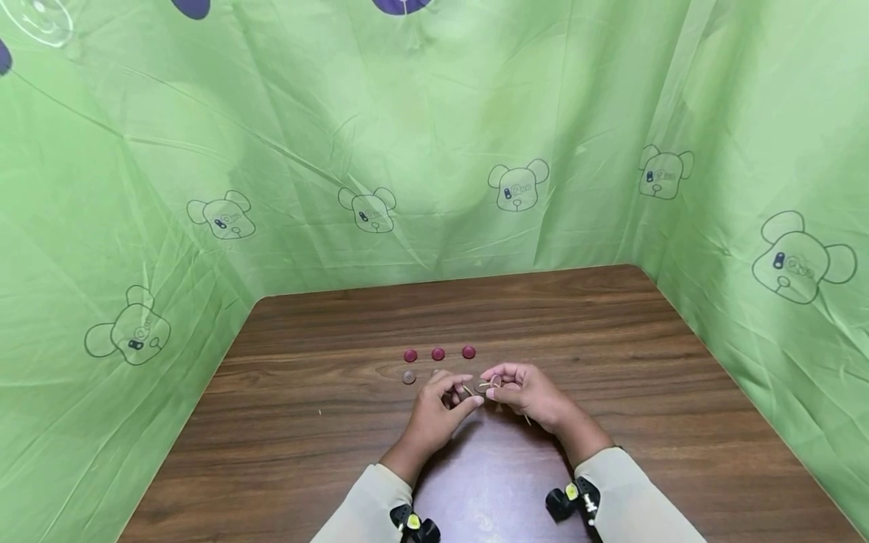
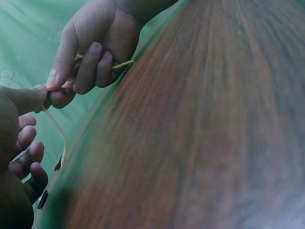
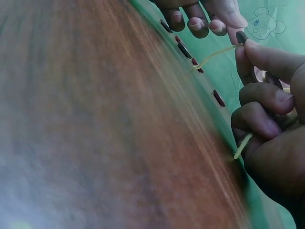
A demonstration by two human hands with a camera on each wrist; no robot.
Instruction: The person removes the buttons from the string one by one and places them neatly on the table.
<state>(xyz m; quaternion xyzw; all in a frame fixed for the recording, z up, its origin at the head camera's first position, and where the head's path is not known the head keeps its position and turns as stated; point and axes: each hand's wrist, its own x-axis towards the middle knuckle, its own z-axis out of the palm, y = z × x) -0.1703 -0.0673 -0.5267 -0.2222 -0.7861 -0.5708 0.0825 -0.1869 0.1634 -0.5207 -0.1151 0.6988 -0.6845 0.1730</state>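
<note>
At the front middle of the table [image 1: 339,452], my left hand [image 1: 437,411] meets my right hand [image 1: 536,396]. A dark button [image 3: 241,37] is pinched between my right thumb and forefinger. The left thumb and forefinger close on its edge from the other side. A thin yellow cord [image 2: 61,133] hangs from this button. Another stretch of cord [image 3: 243,146] sticks out below my curled right fingers, which also hold a round piece [image 3: 273,80], partly hidden. My other left fingers are loosely bent. Whether the cord passes through the button is too small to tell.
Three dark red buttons, the left [image 1: 410,355], the middle [image 1: 437,354] and the right [image 1: 468,352], lie in a row beyond my hands. A grey-brown button [image 1: 409,377] lies nearer. A tiny pale scrap [image 1: 320,412] is to the left. Green cloth [image 1: 441,249] surrounds the table.
</note>
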